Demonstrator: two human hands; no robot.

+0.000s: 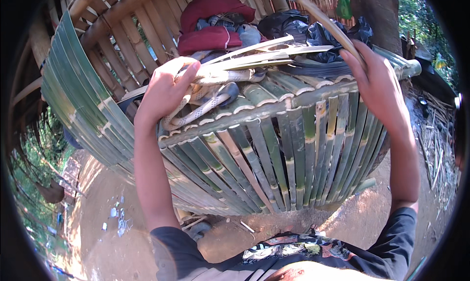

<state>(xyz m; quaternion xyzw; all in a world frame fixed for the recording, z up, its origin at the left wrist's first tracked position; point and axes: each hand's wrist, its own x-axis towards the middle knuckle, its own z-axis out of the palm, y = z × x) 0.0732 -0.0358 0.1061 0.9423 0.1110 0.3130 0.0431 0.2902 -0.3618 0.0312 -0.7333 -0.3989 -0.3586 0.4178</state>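
My left hand (168,89) is closed around the near end of several pale split bamboo strips (254,58), which point right across the top of a slatted bamboo platform (264,95). Below those fingers lies a looped, pale band with dark specks (205,107); a dark rounded piece is at its end. My right hand (374,70) grips the long wooden handle of a bladed tool (330,26), raised over the platform's right side. Only part of its grey blade shows at the top edge of the picture.
Dark red cloth (210,38) and black plastic bags (318,34) are heaped at the back of the platform. A curved green bamboo panel (83,95) stands at left, before a slatted wall (142,31). Bits of litter (120,217) lie on the dirt ground.
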